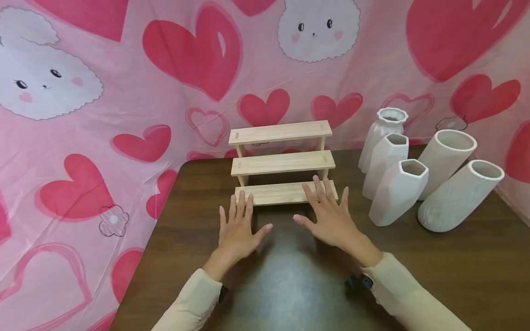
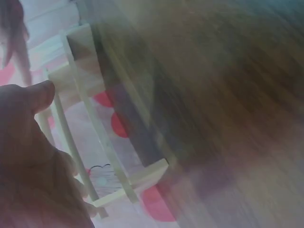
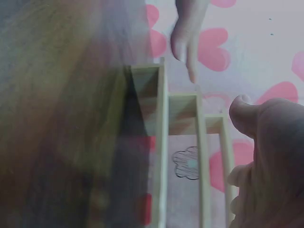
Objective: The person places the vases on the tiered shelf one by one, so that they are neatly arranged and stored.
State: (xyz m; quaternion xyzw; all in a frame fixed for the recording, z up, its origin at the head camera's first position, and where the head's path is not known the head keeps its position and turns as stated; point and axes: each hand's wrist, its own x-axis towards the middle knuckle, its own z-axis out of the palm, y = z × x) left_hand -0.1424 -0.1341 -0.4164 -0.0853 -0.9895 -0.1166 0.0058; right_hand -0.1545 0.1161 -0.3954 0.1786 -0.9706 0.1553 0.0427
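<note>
A three-tier wooden shelf of pale planks stands near the back of the table. In front of its left end, my left hand hovers palm down with fingers spread. My right hand is spread likewise before the right end, its fingertips overlapping the lowest plank in the head view. Neither hand holds anything; whether they touch the shelf I cannot tell. In the left wrist view the shelf shows beyond the left hand. The right wrist view has the shelf beside the right hand.
Several white vases stand at the right: a frilled-rim one, two faceted ones, the front and rear, and two slanted round ones, the front and rear. The brown table meets a pink heart-patterned cloth behind.
</note>
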